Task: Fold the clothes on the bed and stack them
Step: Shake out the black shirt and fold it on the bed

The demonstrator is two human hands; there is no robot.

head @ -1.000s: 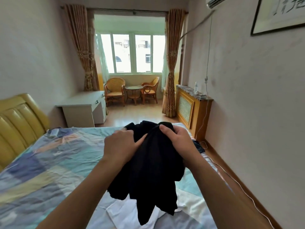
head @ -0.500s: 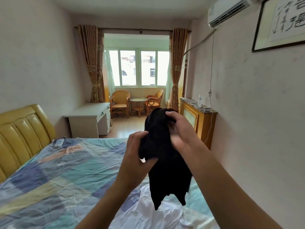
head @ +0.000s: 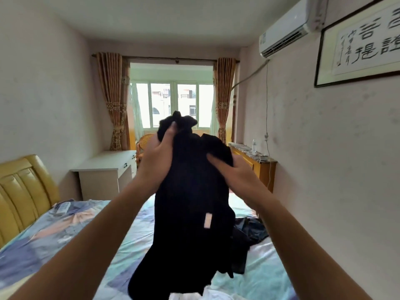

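A black garment (head: 190, 217) hangs bunched in the air above the bed (head: 65, 241), a small pale label showing on its front. My left hand (head: 158, 161) grips its top left part, thumb pressed up along the cloth. My right hand (head: 233, 176) grips its upper right part, fingers tucked into the fabric. Another dark garment (head: 249, 232) lies crumpled on the patchwork bedcover at the right. A white garment (head: 214, 295) peeks out on the bed under the hanging one.
A yellow padded headboard (head: 23, 191) stands at the left. A white desk (head: 104, 172) is past the bed, a wooden cabinet (head: 257, 167) along the right wall. Wicker chairs and a curtained window lie beyond.
Both hands have lifted the black garment higher, from just over the bed to chest height, and it now hangs longer. The view has tilted up.
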